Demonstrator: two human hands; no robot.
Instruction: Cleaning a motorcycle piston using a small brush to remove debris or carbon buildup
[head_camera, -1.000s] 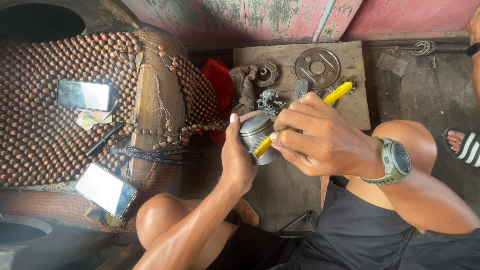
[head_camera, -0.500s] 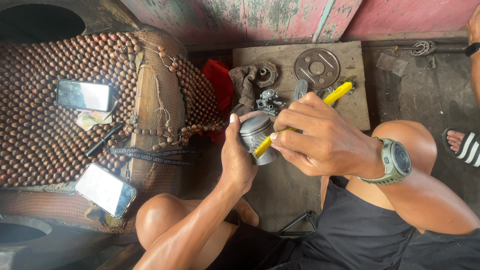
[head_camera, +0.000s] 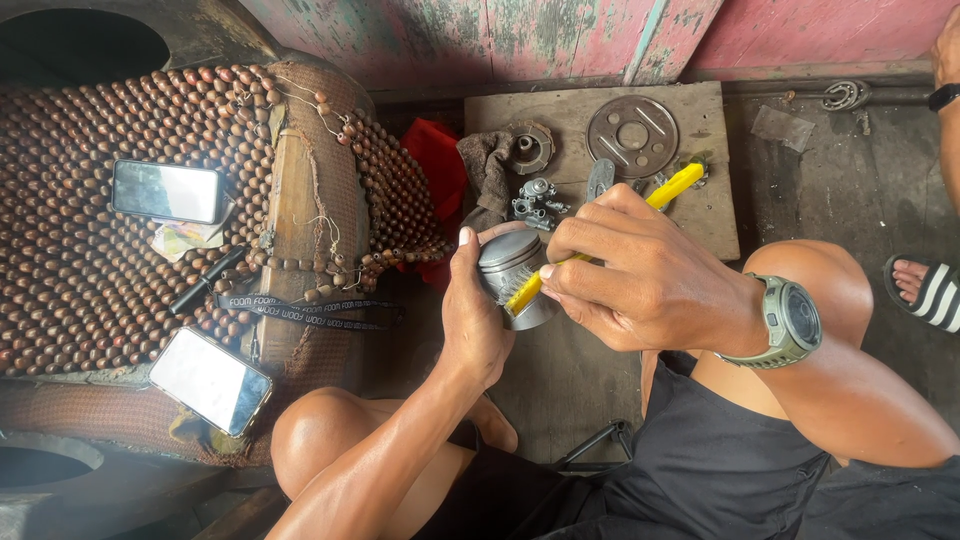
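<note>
In the head view, a grey metal piston, a hollow cup-shaped part, is held by the left hand, whose grip is closed around its side with the thumb raised along its left edge; what lies inside the piston cannot be told, since only its flat top and ringed side are shown. A yellow toothbrush is held in the right hand, the grip closed tightly around the handle, and its bristles are pressed against the lower side of the piston. A watch is worn on the right wrist. Both hands are raised above the floor, between the person's bent knees. Behind them a wooden board is laid on the floor, and on it are seen a round metal disc, a small ring-shaped metal part, a cluster of small grey metal parts and a brown rag. A red cloth is lying just beside the board's left edge. To the left, a beaded seat cover is spread out, and two phones are resting on it, one near the top and another lower down, with a black pen between them. At the right edge, another person's foot in a striped sandal is seen.
</note>
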